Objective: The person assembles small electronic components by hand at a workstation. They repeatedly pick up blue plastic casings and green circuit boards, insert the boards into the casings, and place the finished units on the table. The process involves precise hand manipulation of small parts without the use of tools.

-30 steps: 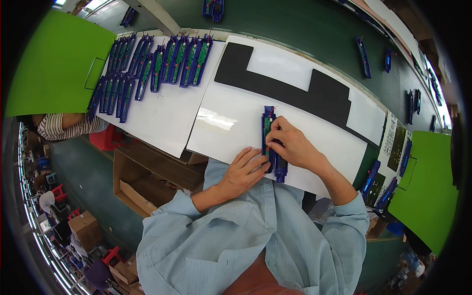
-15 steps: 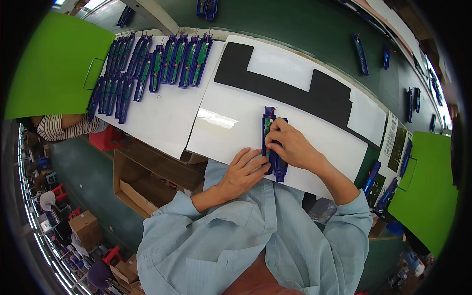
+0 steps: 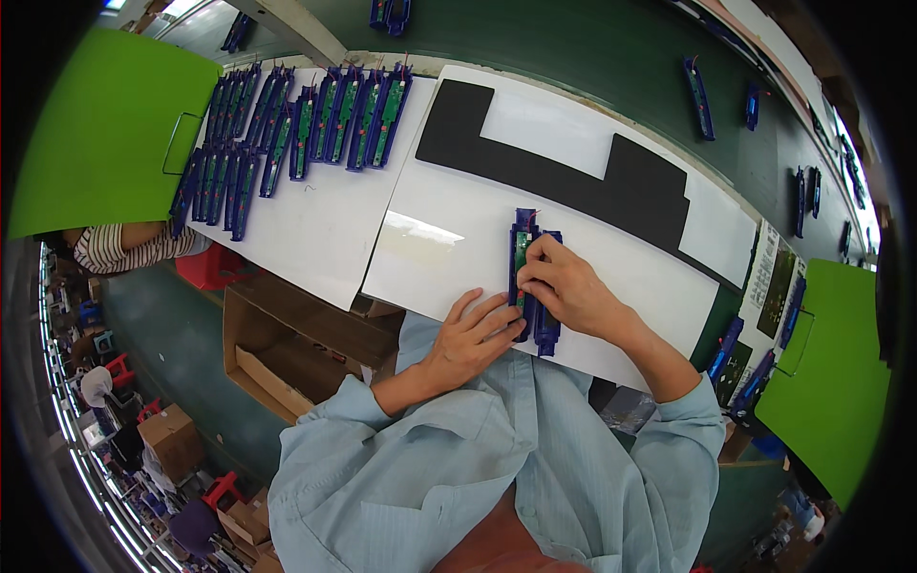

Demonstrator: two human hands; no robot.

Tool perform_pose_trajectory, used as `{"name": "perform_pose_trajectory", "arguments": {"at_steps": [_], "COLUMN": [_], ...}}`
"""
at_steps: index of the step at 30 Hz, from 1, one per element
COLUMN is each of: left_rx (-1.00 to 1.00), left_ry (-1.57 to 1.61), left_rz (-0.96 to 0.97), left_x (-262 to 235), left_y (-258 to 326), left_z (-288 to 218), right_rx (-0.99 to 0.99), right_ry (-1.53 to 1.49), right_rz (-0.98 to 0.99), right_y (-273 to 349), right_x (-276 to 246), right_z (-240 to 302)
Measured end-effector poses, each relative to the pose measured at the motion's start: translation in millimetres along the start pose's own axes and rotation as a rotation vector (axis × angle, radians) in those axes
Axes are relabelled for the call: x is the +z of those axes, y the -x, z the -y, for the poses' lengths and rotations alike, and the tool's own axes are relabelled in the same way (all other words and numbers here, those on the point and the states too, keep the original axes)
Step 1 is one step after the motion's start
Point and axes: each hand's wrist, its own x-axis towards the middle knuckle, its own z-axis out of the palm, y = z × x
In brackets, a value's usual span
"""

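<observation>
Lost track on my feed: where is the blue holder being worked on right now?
In the head view, the blue holder lies on the white sheet, just right of centre, under both hands, below the black foam cutout.

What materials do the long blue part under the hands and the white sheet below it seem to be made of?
The blue part looks like moulded plastic with a dull sheen, holding a green strip that is likely a circuit board. The white sheet seems smooth, coated board or plastic: it shows a bright glare patch. The left hand and right hand both rest on the blue part.
</observation>
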Motion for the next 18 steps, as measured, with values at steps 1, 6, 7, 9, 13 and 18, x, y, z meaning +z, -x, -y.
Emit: {"name": "perform_pose_trajectory", "arguments": {"at_steps": [1,6,7,9,13,18], "left_rx": [0.000,-0.004,-0.003,-0.005,-0.015,-0.012], "left_ry": [0.001,0.002,0.002,0.000,0.006,-0.002], "left_rz": [-0.001,0.013,0.013,0.015,0.025,0.063], "left_x": [0.8,-2.4,-3.0,-3.9,-4.8,-18.5], "left_y": [0.5,-1.4,-2.1,-2.1,-1.5,-13.6], "left_z": [1.0,2.2,3.0,3.9,3.5,-1.6], "right_rx": [0.013,-0.107,-0.129,-0.170,-0.229,-0.186], "right_ry": [-0.008,0.064,0.078,0.097,0.144,0.208], "right_rz": [0.011,0.005,-0.004,-0.017,-0.029,-0.207], "right_y": [-1.2,-2.8,-2.2,-1.3,2.1,20.0], "right_x": [-0.8,1.8,4.8,9.4,12.6,9.4], "right_z": [1.0,-2.3,-4.6,-8.6,-10.8,-0.2]}}
